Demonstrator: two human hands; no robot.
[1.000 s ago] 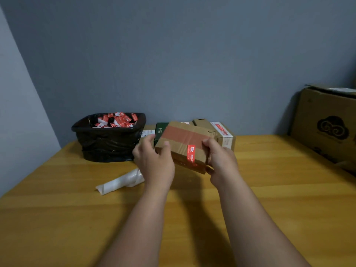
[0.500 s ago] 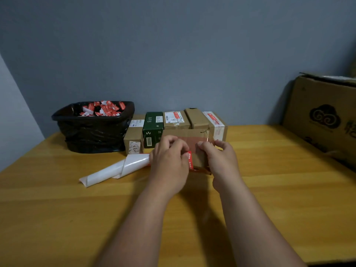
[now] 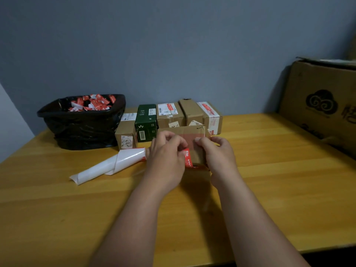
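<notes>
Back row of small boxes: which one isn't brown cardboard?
The green box, second from the left. It has white print, while the four brown boxes flanking it are plain cardboard with labels.

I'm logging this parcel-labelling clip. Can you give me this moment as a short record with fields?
Work item: small cardboard box
Left hand: pinches the red label on its front
Right hand: grips the box's right side
Behind: green box among brown parcels
Left: black bin of red-and-white scraps; white paper roll
Right: large carton
Surface: wooden table
</notes>
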